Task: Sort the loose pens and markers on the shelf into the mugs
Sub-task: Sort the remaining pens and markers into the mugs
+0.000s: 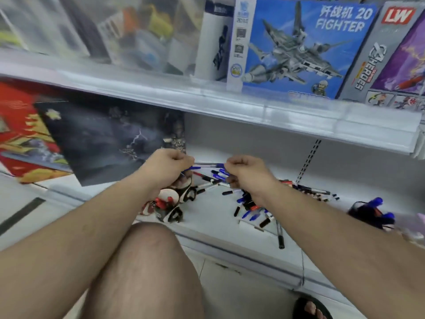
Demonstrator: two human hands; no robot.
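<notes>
White shelf (207,217), perhaps shop shelving.

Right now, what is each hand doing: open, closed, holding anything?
Left hand: closed, fingers curled round blue pens.
Right hand: closed, gripping a bunch of blue-capped pens.

A toy shop: white retail shelving (207,93) stocked with boxed building sets (303,47) facing outward.
</notes>
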